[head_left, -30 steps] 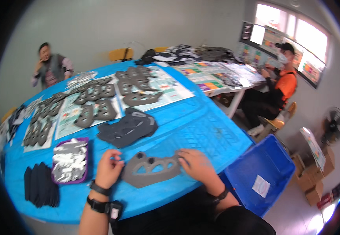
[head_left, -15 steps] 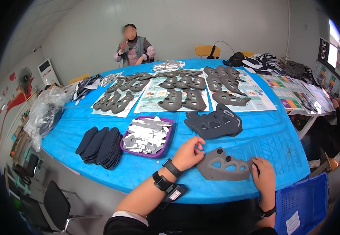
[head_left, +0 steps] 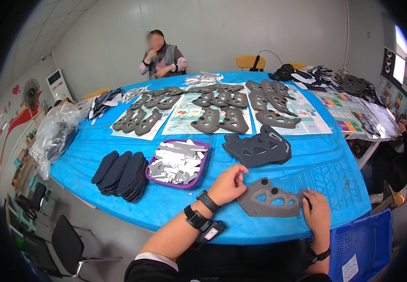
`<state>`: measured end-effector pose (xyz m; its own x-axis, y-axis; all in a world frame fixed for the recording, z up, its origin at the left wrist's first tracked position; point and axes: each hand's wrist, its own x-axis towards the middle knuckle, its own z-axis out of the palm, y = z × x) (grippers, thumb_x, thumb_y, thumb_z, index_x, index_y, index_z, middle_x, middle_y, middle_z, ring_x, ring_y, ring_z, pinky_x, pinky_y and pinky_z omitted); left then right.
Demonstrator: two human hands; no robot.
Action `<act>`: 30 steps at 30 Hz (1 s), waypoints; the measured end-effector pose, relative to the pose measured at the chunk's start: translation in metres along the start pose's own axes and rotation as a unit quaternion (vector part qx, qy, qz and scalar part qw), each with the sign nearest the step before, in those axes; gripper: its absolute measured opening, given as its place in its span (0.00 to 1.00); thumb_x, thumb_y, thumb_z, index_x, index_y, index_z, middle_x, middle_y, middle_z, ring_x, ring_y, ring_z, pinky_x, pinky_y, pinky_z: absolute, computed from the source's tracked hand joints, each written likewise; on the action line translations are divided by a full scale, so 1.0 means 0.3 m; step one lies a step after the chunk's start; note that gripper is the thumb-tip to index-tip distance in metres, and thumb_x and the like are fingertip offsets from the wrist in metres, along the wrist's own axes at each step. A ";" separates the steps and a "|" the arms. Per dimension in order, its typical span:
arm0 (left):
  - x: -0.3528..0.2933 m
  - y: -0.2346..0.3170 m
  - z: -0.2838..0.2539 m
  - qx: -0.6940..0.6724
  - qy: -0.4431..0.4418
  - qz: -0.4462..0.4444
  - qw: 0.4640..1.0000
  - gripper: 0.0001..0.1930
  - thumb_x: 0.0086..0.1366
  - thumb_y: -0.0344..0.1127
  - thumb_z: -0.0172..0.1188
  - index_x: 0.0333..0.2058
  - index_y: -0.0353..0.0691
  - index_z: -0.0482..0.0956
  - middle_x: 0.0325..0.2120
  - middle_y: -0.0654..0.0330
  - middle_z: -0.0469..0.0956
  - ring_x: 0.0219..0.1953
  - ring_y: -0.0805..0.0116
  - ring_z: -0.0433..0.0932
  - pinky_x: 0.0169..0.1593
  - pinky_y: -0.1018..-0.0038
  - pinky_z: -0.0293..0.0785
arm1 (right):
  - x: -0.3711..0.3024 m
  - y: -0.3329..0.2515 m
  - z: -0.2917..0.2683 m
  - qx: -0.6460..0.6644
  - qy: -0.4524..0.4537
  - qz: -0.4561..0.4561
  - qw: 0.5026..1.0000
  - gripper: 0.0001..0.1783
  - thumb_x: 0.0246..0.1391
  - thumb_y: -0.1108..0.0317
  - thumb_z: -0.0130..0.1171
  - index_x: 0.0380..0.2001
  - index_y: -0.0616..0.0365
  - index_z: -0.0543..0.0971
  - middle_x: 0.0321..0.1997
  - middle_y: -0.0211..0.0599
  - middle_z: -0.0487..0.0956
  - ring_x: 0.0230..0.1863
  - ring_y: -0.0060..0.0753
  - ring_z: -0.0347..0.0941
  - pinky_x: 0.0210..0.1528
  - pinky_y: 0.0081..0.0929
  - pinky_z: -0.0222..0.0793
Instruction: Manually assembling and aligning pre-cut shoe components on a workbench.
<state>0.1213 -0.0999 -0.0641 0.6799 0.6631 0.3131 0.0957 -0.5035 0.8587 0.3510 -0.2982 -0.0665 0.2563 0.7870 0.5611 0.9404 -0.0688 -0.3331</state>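
In front of me lies a curved grey foam pad [head_left: 270, 206] with three cut-out holes and black round dots along its upper edge. My left hand [head_left: 230, 184] is beside the pad's left end, fingers curled and thumb drawn to them; anything pinched there is too small to make out. My right hand [head_left: 316, 209] grips the pad's right end, its fingers over the edge. Just beyond sits a stack of dark foam pads [head_left: 255, 149] of similar cut-out shape. To the left are a purple basket [head_left: 204, 168] of white and grey strips [head_left: 177, 160] and piled dark oval pads [head_left: 123, 176].
Rows of grey pads [head_left: 220, 97] lie on printed sheets across the blue-covered table [head_left: 79, 162]. A clear plastic bag [head_left: 55, 134] stands at the left edge. A blue crate [head_left: 360, 242] is at lower right. Another person [head_left: 163, 58] sits across the table.
Both my hands and the grey pad stay nearly in place; the view shifts slightly. Across the table, the other person's raised hand has moved toward the face.
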 end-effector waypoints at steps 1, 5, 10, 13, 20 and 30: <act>-0.001 -0.001 -0.001 0.000 0.000 0.000 1.000 0.18 0.48 0.24 0.57 0.41 0.40 0.69 0.27 0.66 0.67 0.26 0.79 0.69 0.30 0.82 0.66 | 0.000 -0.001 0.000 0.002 0.003 -0.001 1.000 0.10 0.47 0.71 0.54 0.34 0.64 0.76 0.40 0.48 0.76 0.43 0.50 0.70 0.47 0.37 0.65; 0.000 0.000 -0.001 0.010 0.001 0.002 1.000 0.18 0.48 0.25 0.56 0.41 0.41 0.69 0.24 0.67 0.65 0.25 0.78 0.66 0.28 0.82 0.64 | 0.000 -0.002 0.000 0.000 0.006 0.003 1.000 0.10 0.47 0.71 0.54 0.34 0.64 0.76 0.40 0.48 0.76 0.43 0.50 0.71 0.47 0.37 0.65; -0.007 0.023 -0.002 0.012 -0.004 -0.006 1.000 0.18 0.47 0.25 0.56 0.40 0.39 0.69 0.20 0.66 0.63 0.22 0.74 0.64 0.26 0.78 0.62 | -0.004 0.002 0.002 -0.013 0.016 -0.012 1.000 0.11 0.46 0.70 0.56 0.34 0.63 0.77 0.39 0.45 0.77 0.41 0.47 0.72 0.45 0.36 0.66; -0.007 0.023 -0.002 0.023 0.002 -0.015 1.000 0.17 0.47 0.25 0.55 0.40 0.39 0.69 0.19 0.66 0.62 0.21 0.74 0.64 0.26 0.77 0.62 | -0.006 0.002 0.003 -0.010 0.017 -0.003 1.000 0.11 0.45 0.70 0.57 0.33 0.63 0.77 0.39 0.44 0.77 0.41 0.46 0.72 0.45 0.36 0.66; 0.010 -0.027 0.013 0.053 0.032 0.038 0.997 0.20 0.47 0.20 0.48 0.42 0.41 0.69 0.29 0.60 0.65 0.26 0.70 0.65 0.30 0.78 0.65 | -0.010 0.026 0.005 -0.008 0.017 -0.006 1.000 0.11 0.46 0.68 0.56 0.34 0.59 0.78 0.39 0.42 0.77 0.41 0.45 0.72 0.45 0.36 0.67; 0.003 -0.039 -0.007 0.006 0.021 0.005 1.000 0.22 0.50 0.13 0.38 0.44 0.37 0.65 0.34 0.58 0.69 0.33 0.70 0.73 0.39 0.77 0.71 | -0.010 0.031 0.030 -0.006 0.013 -0.014 1.000 0.12 0.49 0.66 0.54 0.36 0.61 0.77 0.41 0.42 0.76 0.42 0.44 0.71 0.46 0.35 0.66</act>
<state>0.1195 -0.0921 -0.0731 0.6494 0.6812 0.3381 0.0980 -0.5158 0.8511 0.3568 -0.2958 -0.0781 0.2358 0.7727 0.5893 0.9496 -0.0545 -0.3086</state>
